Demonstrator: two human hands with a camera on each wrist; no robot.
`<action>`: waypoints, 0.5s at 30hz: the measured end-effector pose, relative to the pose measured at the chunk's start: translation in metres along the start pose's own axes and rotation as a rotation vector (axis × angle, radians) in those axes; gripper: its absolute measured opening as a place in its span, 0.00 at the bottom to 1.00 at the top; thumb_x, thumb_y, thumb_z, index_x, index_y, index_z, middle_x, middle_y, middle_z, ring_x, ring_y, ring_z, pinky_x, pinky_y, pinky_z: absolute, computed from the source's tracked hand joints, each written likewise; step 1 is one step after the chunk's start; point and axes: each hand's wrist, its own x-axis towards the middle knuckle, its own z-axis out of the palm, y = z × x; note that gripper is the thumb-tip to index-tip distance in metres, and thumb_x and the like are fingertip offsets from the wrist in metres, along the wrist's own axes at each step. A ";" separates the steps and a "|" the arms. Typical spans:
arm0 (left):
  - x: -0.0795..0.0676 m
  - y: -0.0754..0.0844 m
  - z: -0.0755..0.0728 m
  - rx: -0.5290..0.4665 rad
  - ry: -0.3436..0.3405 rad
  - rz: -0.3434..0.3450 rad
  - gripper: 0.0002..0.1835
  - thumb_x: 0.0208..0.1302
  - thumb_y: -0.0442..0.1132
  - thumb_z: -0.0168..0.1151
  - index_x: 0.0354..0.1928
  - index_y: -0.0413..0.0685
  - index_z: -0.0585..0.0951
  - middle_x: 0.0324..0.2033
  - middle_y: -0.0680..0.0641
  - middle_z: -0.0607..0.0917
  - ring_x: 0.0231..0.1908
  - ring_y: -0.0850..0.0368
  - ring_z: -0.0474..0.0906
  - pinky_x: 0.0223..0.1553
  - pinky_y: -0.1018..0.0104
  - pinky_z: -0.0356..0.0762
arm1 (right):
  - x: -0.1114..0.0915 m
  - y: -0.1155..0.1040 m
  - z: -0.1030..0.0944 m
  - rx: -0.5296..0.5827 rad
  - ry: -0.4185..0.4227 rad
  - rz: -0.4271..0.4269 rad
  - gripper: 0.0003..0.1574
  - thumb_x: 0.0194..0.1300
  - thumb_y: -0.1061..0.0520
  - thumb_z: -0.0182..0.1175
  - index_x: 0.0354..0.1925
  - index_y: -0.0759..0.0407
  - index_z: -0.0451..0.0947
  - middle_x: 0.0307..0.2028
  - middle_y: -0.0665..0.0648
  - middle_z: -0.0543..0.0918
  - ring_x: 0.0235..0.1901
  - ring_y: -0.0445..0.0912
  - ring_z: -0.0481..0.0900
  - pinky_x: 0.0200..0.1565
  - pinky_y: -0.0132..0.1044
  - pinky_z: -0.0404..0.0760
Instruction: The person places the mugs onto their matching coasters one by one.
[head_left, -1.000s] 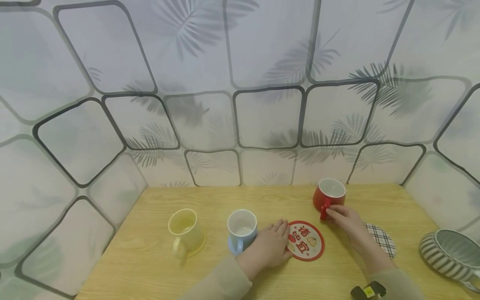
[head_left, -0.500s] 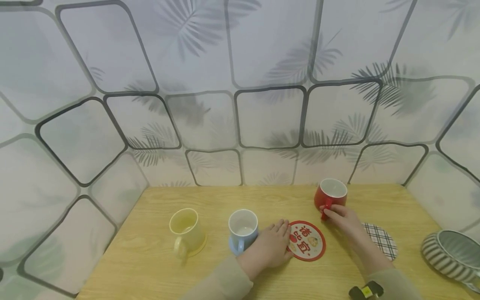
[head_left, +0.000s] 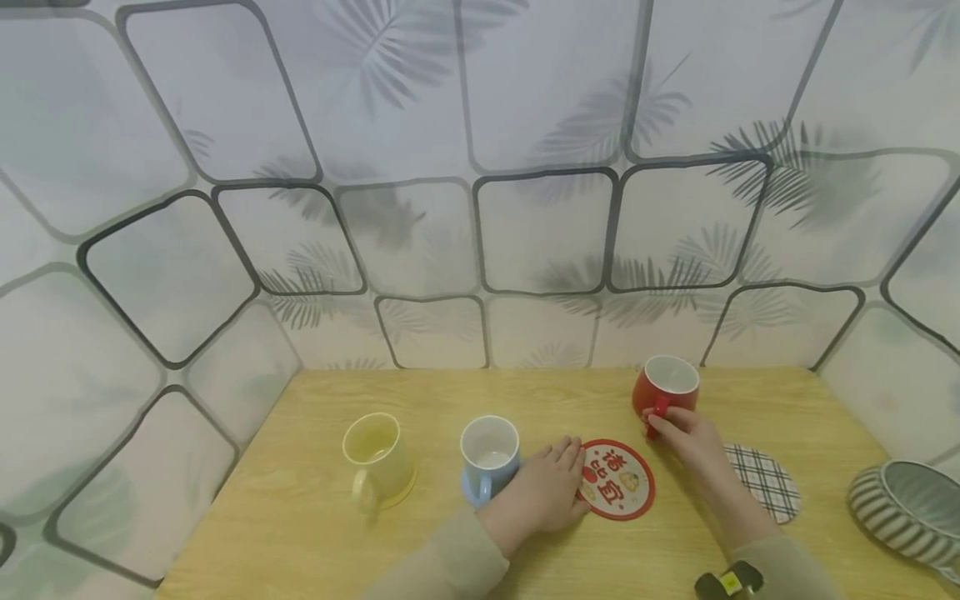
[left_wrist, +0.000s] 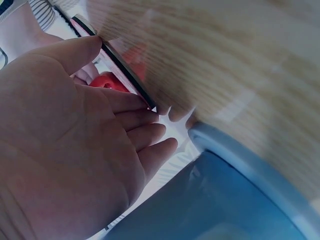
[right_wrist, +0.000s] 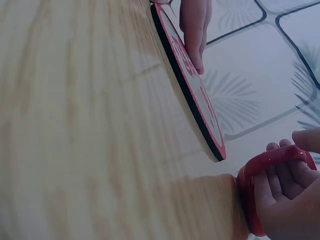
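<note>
A round red-rimmed coaster (head_left: 630, 492) with Chinese characters lies on the wooden table. My left hand (head_left: 536, 496) touches its left side. In the left wrist view, the straightish fingers and the thumb of that hand (left_wrist: 75, 130) are spread along the dark edge of the coaster (left_wrist: 131, 80). Behind the coaster and to its right is a red mug (head_left: 649, 393) with a white inside. My right hand (head_left: 697, 446) grips its handle, and the right wrist view shows fingers through the red handle (right_wrist: 260, 162). The mug's underside is hidden.
Close left of my left hand, a blue mug (head_left: 480, 454) stands on a blue coaster. Farther left, a yellow mug (head_left: 390, 467) sits on a yellow coaster. A plaid coaster (head_left: 772, 487) lies partly behind my right forearm. A striped mug (head_left: 885, 508) is at the right edge.
The whole head view shifts slightly, with everything sliding a little to the right. Both hands keep their places at the coaster and the red mug's handle.
</note>
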 end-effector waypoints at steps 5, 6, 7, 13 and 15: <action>0.001 0.000 0.000 -0.006 -0.004 -0.002 0.42 0.79 0.67 0.49 0.84 0.51 0.60 0.84 0.50 0.58 0.84 0.57 0.55 0.82 0.65 0.60 | 0.003 0.001 0.001 0.015 0.012 0.018 0.31 0.78 0.50 0.63 0.65 0.74 0.77 0.44 0.34 0.88 0.40 0.22 0.79 0.47 0.13 0.79; 0.001 0.000 -0.001 -0.004 -0.003 -0.003 0.42 0.79 0.67 0.49 0.84 0.51 0.60 0.84 0.50 0.58 0.84 0.57 0.55 0.82 0.65 0.61 | 0.003 0.000 0.001 0.011 0.016 0.026 0.31 0.78 0.49 0.64 0.65 0.73 0.78 0.44 0.34 0.88 0.41 0.22 0.79 0.47 0.13 0.79; 0.001 0.000 -0.001 -0.003 -0.003 -0.004 0.42 0.79 0.67 0.49 0.84 0.51 0.60 0.84 0.51 0.58 0.84 0.57 0.55 0.82 0.65 0.61 | 0.004 0.000 0.001 0.003 0.019 0.036 0.32 0.77 0.48 0.65 0.65 0.71 0.79 0.44 0.34 0.88 0.41 0.22 0.78 0.48 0.13 0.78; 0.001 -0.001 -0.001 0.017 -0.012 -0.004 0.42 0.79 0.68 0.48 0.84 0.52 0.60 0.85 0.51 0.58 0.84 0.58 0.54 0.82 0.66 0.60 | 0.006 -0.002 0.001 -0.041 0.048 0.100 0.36 0.74 0.41 0.68 0.64 0.66 0.81 0.47 0.37 0.90 0.57 0.35 0.72 0.73 0.37 0.72; 0.001 -0.001 -0.001 0.020 -0.014 -0.004 0.42 0.79 0.68 0.48 0.84 0.53 0.59 0.85 0.52 0.57 0.84 0.58 0.54 0.82 0.66 0.60 | 0.007 -0.002 0.002 -0.028 0.054 0.107 0.35 0.73 0.42 0.68 0.64 0.68 0.81 0.49 0.41 0.91 0.64 0.43 0.71 0.80 0.50 0.67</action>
